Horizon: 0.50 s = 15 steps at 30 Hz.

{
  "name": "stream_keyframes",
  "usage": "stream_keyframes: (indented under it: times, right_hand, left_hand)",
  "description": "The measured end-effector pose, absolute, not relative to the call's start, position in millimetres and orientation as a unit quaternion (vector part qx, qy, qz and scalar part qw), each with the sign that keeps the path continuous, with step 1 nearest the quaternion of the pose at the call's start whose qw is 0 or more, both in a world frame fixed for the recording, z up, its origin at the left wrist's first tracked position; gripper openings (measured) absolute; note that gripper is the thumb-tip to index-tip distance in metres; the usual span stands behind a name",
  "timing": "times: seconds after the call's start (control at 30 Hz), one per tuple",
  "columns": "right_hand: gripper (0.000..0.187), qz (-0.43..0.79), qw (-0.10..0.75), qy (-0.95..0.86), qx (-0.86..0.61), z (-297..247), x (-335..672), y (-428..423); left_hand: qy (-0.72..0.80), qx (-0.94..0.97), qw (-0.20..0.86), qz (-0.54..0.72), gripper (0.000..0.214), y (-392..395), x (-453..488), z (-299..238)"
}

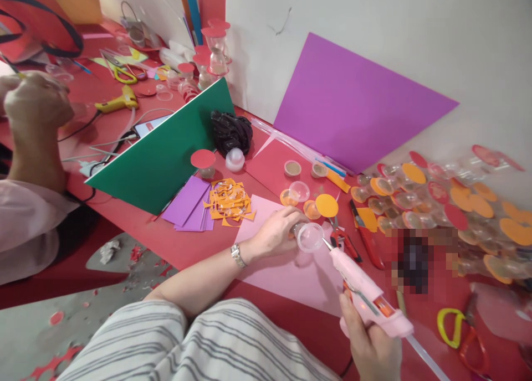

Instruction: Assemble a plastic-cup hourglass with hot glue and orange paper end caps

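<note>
My left hand (276, 231) grips a small clear plastic cup (310, 237), tipped so its round rim faces the right. In my right hand (369, 336) is a pink hot glue gun (366, 292), with a glue stick trailing from its back end. The gun's metal nozzle points at the cup's rim; whether it touches cannot be made out. Beneath both lies a pink sheet (282, 276). Just beyond the cup stand an orange disc (326, 205) on a cup and a clear round lid (299, 191).
Many cups with orange and red discs (449, 198) cover the right side. Yellow-and-red scissors (461, 331) lie near front right. Orange scraps (230, 199) and purple cards (191, 204) sit left, before a standing green board (166, 154). Another person's hand (37, 104) is far left.
</note>
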State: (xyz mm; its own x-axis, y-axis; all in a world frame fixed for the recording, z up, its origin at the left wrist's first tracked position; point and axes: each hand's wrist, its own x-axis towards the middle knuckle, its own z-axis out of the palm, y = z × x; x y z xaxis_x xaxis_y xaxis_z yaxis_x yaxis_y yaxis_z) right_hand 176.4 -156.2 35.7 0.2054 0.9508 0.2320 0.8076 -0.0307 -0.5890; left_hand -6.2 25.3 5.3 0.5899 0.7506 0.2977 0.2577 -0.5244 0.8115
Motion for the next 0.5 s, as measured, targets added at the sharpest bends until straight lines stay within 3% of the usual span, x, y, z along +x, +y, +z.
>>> stream_keyframes:
  times: [0.3, 0.5]
  right_hand:
    - [0.051, 0.111, 0.330, -0.615, -0.707, 41.1, 175.8, -149.1]
    - [0.030, 0.064, 0.369, -0.630, -0.680, 45.4, 169.5, -144.8]
  left_hand:
    - [0.287, 0.810, 0.383, 0.338, 0.030, 25.6, -7.3, 4.2]
    - [0.299, 0.807, 0.391, 0.327, 0.029, 25.1, -7.0, 1.8]
